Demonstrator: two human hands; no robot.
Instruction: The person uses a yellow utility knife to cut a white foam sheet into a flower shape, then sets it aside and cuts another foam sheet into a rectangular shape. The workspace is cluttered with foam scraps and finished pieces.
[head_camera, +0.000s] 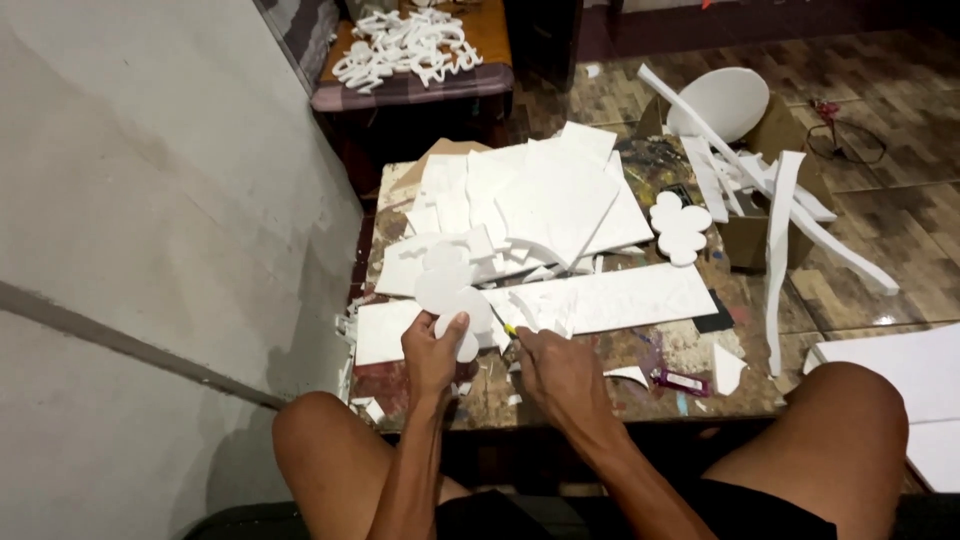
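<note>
In the head view, the person sat at the near edge of a low, paint-stained worktable (660, 345), knees to either side. The left hand (432, 352) was closed around a lobed white foam cutout (450, 290), gripping its lower part and holding it tilted just above the near-left part of the tabletop. The right hand (560, 372) was curled tight around a small yellow-tipped cutter (510, 329), its tip touching or just beside the cutout's right edge; the blade itself was too small to make out.

Behind the hands a long white foam strip (610, 297) lay across the middle of the tabletop, with a stack of foam sheets (550, 195) toward the far edge and a flower-shaped foam piece (680, 228) near the far-right corner. A cardboard box of foam offcuts (765, 170) stood on the tiled floor just off the right edge, and a heap of foam letters (405, 45) lay on a stool beyond the far edge.

The cutter's tip sat very close to the left fingers; a slip through the soft foam would likely nick them. The narrow lobes looked liable to snap under a hard squeeze.
</note>
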